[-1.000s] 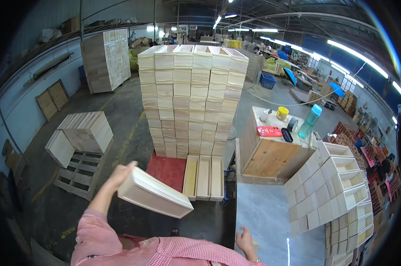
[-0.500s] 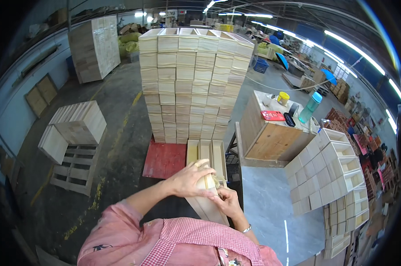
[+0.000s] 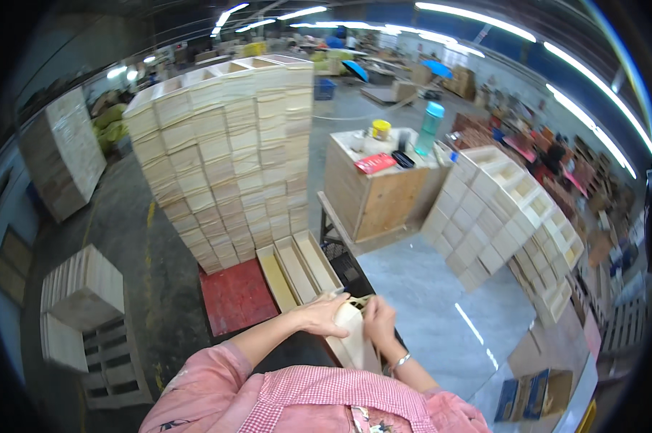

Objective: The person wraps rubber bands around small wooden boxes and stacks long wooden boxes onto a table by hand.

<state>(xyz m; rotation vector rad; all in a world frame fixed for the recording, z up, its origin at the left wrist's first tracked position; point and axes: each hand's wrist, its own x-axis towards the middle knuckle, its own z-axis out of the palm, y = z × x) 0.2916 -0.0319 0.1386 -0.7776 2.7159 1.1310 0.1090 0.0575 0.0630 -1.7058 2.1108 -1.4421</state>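
A narrow pale wooden box (image 3: pixel 353 338) stands tilted close to my body, one end up. My left hand (image 3: pixel 326 316) grips its upper end, with the thumb across the near face and the fingers over the far side. My right hand (image 3: pixel 379 321) is closed at the right of that end, pinching a thin pale yellowish strip (image 3: pixel 358 300) whose kind is hard to make out. Just beyond my hands, several long open wooden boxes (image 3: pixel 304 261) lie side by side; the leftmost has a yellowish bottom.
A tall stack of wooden boxes (image 3: pixel 225 151) stands behind a red board (image 3: pixel 236 297). To the right are a grey tabletop (image 3: pixel 427 310), a wooden cabinet (image 3: pixel 384 206) bearing a teal bottle (image 3: pixel 428 128), and more stacked boxes (image 3: pixel 477 209). A pallet (image 3: pixel 117 364) lies at left.
The view has swung right, so the stack appears farther left. My right hand has risen beside the box end and its fingers have closed up; my left hand keeps its grip.
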